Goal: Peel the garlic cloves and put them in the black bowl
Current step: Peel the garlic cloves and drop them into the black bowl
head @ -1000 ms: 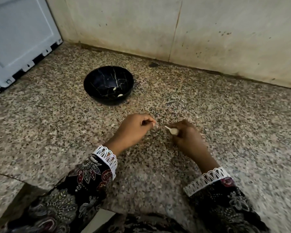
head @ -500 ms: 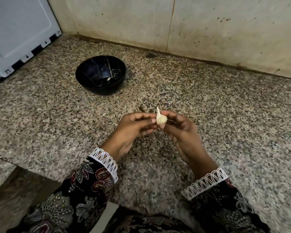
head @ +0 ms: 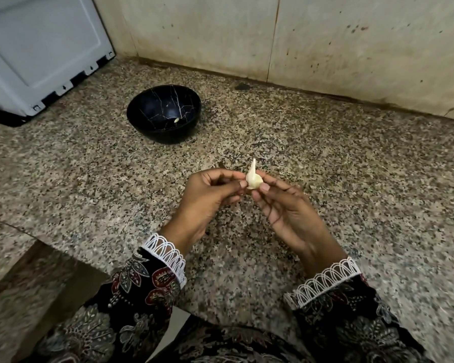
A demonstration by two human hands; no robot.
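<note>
A pale garlic clove [head: 254, 179] with a pointed papery tip is held upright above the speckled granite counter [head: 351, 166]. My left hand [head: 207, 200] pinches it from the left and my right hand [head: 286, 213] pinches it from the right with thumb and fingertips. The black bowl [head: 164, 113] with thin white veins stands farther back and to the left, apart from both hands. One small peeled clove [head: 177, 120] lies inside it.
A white appliance [head: 37, 48] stands at the back left beside the bowl. A stained beige wall [head: 325, 43] closes off the back. The counter edge drops away at the lower left [head: 24, 258]. A small dark scrap [head: 243, 86] lies near the wall.
Both hands rose from the counter and came together; the clove, first held low by my right hand alone, now stands upright pinched between both. The view shifted slightly.
</note>
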